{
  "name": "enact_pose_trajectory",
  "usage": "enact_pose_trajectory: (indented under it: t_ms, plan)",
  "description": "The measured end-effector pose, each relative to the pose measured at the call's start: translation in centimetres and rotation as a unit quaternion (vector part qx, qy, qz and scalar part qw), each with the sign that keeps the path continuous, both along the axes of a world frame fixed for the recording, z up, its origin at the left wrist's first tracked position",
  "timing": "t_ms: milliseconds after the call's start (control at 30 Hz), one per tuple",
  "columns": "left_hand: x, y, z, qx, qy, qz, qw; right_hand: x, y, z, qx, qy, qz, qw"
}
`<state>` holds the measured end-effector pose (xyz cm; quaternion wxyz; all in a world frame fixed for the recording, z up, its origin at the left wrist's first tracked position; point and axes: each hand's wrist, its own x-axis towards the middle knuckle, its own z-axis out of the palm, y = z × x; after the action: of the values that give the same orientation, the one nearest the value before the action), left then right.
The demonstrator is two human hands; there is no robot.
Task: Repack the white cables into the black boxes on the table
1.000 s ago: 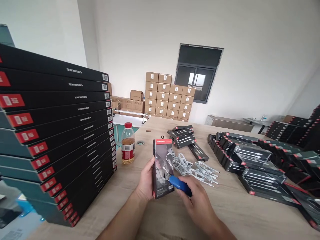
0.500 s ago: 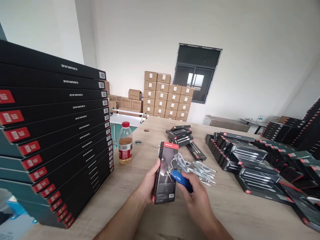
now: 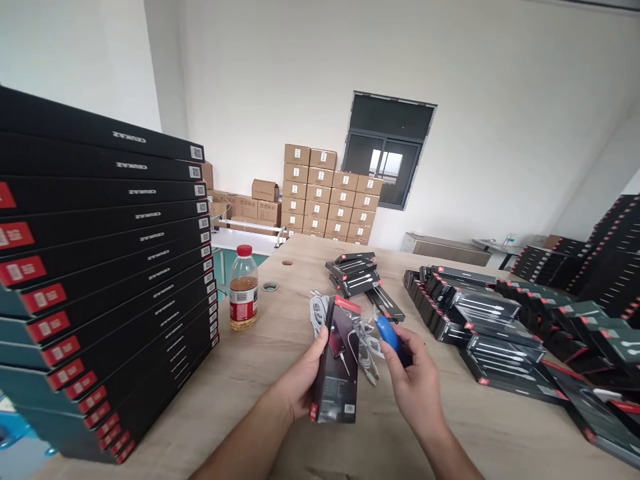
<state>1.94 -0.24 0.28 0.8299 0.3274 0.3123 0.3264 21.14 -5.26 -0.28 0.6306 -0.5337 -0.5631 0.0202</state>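
My left hand [image 3: 303, 375] is closed around the left side of a slim black retail box [image 3: 340, 377] with a red top strip and a printed picture of a cable. In my right hand [image 3: 413, 373] is a blue rounded tool [image 3: 389, 333] with a dark lower part; its exact kind is hard to make out. The tool is apart from the box, to its right. Behind the box lie coiled white cables [image 3: 319, 313], partly covered by the box and my hands. A small pile of black cable boxes [image 3: 353, 277] sits just beyond them.
A tall stack of black boxes [image 3: 110, 267] rises at the left, with a drink bottle [image 3: 243, 290] beside it. Many packaged cable boxes [image 3: 493, 340] cover the right of the wooden table [image 3: 280, 427]. Brown cartons [image 3: 320, 193] are stacked by the far wall.
The blue tool has moved away from the box's face, to the right and slightly up. The box has dropped a little, its printed side now plainly showing. The view has shifted slightly.
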Motion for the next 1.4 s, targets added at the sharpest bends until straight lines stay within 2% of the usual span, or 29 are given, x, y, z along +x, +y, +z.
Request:
enact_pose_trajectory:
  t_ms: [100,233,300,433,533,833,1000,1067,1200,1333,1400]
  plan:
    - [0.0,0.5,0.1,0.015,-0.025,0.051,0.998,-0.4,-0.2,-0.4,-0.020,-0.066,0.041,0.997]
    - [-0.7,1.3,0.0,0.079,-0.097,0.134,0.983,-1.0,-0.4,-0.2,-0.079,-0.126,0.076,0.986]
    - [-1.2,1.5,0.3,0.116,-0.137,0.156,0.971,-1.2,-0.5,0.0,-0.096,-0.133,0.085,0.983]
    - [-2.1,1.5,1.4,0.190,-0.163,0.126,0.960,-1.9,-0.7,0.3,-0.122,-0.109,0.106,0.981]
    - [-2.0,1.3,1.9,0.235,-0.154,0.134,0.950,-2.7,-1.1,0.2,-0.147,-0.086,0.138,0.976]
    - [-1.1,0.6,1.1,0.304,-0.036,0.154,0.939,-4.7,-1.4,0.0,-0.158,-0.027,0.176,0.971]
    - [-1.4,0.5,0.5,0.349,0.032,0.123,0.928,-5.3,0.0,-0.7,-0.120,0.063,0.134,0.982]
    - [-1.6,0.3,0.6,0.356,0.055,0.107,0.927,-4.2,1.0,-0.9,-0.113,0.103,0.074,0.986]
    - [-1.7,-0.3,1.3,0.326,-0.008,0.064,0.943,0.6,2.3,-0.3,-0.128,0.115,-0.062,0.983]
    - [-1.3,-0.3,1.7,0.269,-0.081,0.038,0.959,5.3,1.5,0.9,-0.173,0.057,-0.089,0.979]
    - [-1.2,-0.2,1.5,0.241,-0.100,0.049,0.964,6.9,0.3,0.7,-0.199,0.027,-0.105,0.974]
